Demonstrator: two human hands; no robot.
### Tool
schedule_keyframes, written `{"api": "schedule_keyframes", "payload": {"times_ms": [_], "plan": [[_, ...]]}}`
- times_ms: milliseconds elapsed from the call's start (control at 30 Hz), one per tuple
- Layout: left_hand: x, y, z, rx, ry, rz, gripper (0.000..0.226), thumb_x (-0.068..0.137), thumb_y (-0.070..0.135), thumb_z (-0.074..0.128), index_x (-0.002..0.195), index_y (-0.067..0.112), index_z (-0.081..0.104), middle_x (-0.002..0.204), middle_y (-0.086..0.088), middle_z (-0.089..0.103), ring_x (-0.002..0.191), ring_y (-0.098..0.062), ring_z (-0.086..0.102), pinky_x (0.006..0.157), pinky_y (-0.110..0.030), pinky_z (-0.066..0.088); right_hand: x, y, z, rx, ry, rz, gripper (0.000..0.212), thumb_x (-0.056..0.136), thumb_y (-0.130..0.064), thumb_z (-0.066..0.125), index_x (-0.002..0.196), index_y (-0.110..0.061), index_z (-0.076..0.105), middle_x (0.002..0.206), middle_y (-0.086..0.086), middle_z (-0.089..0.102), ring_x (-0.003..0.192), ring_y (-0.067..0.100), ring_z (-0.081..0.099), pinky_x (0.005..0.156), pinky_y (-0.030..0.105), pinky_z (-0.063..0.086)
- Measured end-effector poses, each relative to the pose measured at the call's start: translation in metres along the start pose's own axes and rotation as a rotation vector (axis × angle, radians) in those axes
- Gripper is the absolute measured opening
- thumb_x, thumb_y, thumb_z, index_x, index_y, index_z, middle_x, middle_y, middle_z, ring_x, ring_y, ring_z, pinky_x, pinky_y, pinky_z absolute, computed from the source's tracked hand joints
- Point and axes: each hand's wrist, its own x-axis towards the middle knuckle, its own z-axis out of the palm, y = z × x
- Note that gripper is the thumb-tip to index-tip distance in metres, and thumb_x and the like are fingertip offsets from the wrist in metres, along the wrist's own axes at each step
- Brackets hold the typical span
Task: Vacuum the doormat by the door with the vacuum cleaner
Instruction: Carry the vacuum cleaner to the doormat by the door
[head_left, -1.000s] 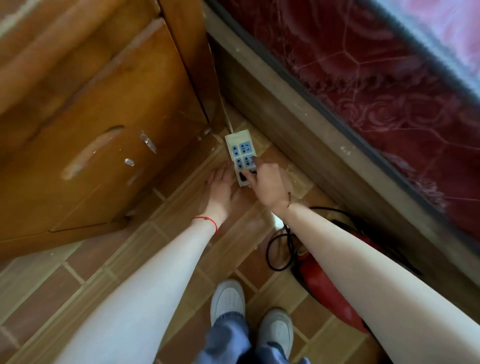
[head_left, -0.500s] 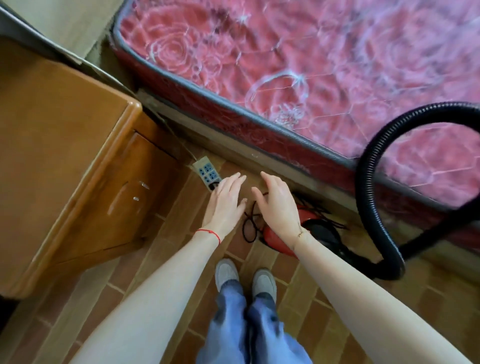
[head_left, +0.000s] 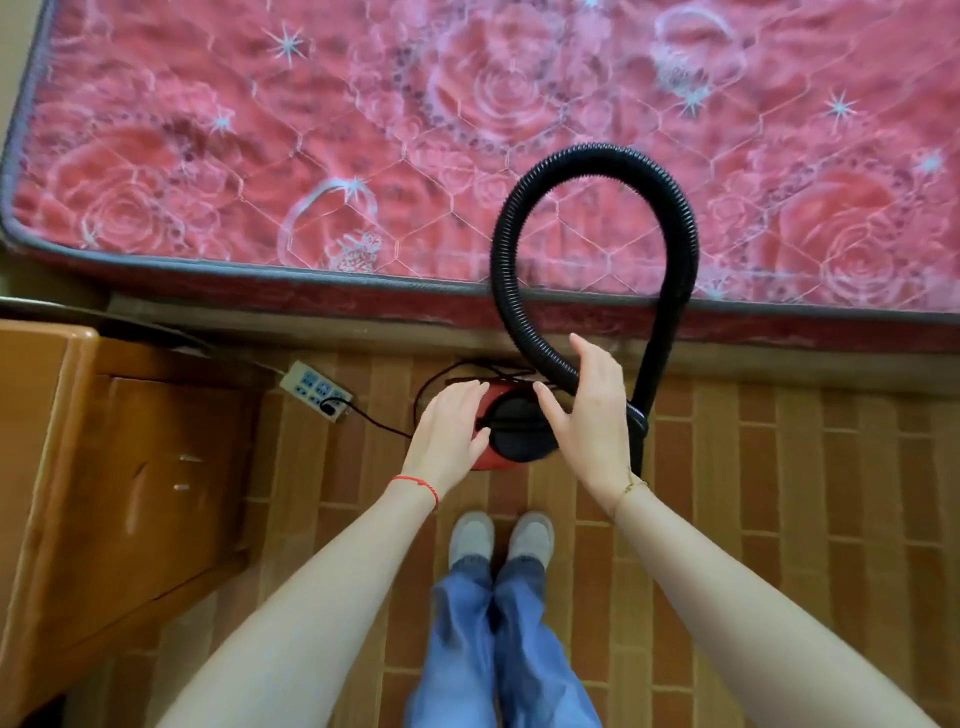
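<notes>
A small red and black vacuum cleaner (head_left: 511, 434) stands on the brick-patterned floor beside the bed. Its black ribbed hose (head_left: 597, 156) loops up over the mattress and comes down to the right. A black cord runs from the vacuum to a white power strip (head_left: 314, 387) on the floor, where it is plugged in. My left hand (head_left: 449, 436) hovers open over the vacuum's left side. My right hand (head_left: 587, 415) is open over its right side, fingers spread beside the hose, holding nothing. No doormat is in view.
A red rose-patterned mattress (head_left: 311, 130) fills the top of the view on a wooden bed frame. A wooden nightstand (head_left: 104, 493) stands at the left. My feet in light shoes (head_left: 501, 538) stand just behind the vacuum.
My hands have left the power strip and moved right to above the vacuum. My view has risen, so the whole hose loop and the mattress top now show.
</notes>
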Motion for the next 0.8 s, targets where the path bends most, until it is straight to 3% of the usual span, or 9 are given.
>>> {"api": "schedule_keyframes", "payload": {"times_ms": [167, 433, 600, 667, 800], "plan": [[0.020, 0.013, 0.035, 0.040, -0.117, 0.049, 0.061, 0.087, 0.023, 0.064, 0.142, 0.012, 0.041, 0.140, -0.005, 0.048, 0.133, -0.020, 0.041, 0.115, -0.033, 0.031, -0.005, 0.065, -0.010, -0.135, -0.070, 0.185, 0.111, 0.068, -0.045, 0.083, 0.151, -0.006, 0.019, 0.147, 0.010, 0.033, 0.139, 0.025, 0.028, 0.113, 0.040, 0.030], [0.061, 0.009, 0.101, 0.170, -0.302, 0.034, 0.065, 0.088, 0.023, 0.060, 0.146, 0.009, 0.034, 0.144, -0.011, 0.043, 0.133, -0.027, 0.039, 0.112, -0.031, 0.028, 0.012, 0.134, 0.027, -0.223, -0.190, 0.395, 0.145, 0.058, -0.051, 0.087, 0.152, -0.007, -0.014, 0.160, 0.021, -0.002, 0.148, 0.036, 0.003, 0.119, 0.051, 0.015], [0.079, 0.010, 0.136, 0.224, -0.402, -0.033, 0.062, 0.087, 0.024, 0.060, 0.142, 0.012, 0.034, 0.138, -0.012, 0.042, 0.124, -0.030, 0.042, 0.096, -0.035, 0.039, 0.027, 0.155, 0.054, -0.151, -0.120, 0.416, 0.143, 0.062, -0.050, 0.085, 0.150, -0.004, -0.019, 0.158, 0.023, 0.006, 0.147, 0.038, 0.008, 0.117, 0.052, 0.019], [0.087, 0.011, 0.147, 0.244, -0.424, -0.060, 0.054, 0.087, 0.024, 0.060, 0.135, 0.010, 0.040, 0.134, -0.012, 0.042, 0.122, -0.030, 0.042, 0.093, -0.037, 0.040, 0.025, 0.162, 0.064, -0.084, -0.042, 0.416, 0.137, 0.066, -0.039, 0.086, 0.151, -0.006, -0.016, 0.156, 0.022, 0.011, 0.145, 0.037, 0.017, 0.116, 0.048, 0.025], [0.096, 0.009, 0.163, 0.255, -0.446, -0.055, 0.049, 0.087, 0.023, 0.061, 0.131, 0.011, 0.045, 0.132, -0.011, 0.045, 0.121, -0.031, 0.044, 0.091, -0.039, 0.043, 0.035, 0.179, 0.065, 0.004, 0.032, 0.459, 0.111, 0.068, -0.020, 0.086, 0.150, -0.003, 0.013, 0.145, 0.012, 0.024, 0.123, 0.034, 0.046, 0.102, 0.041, 0.045]]}}
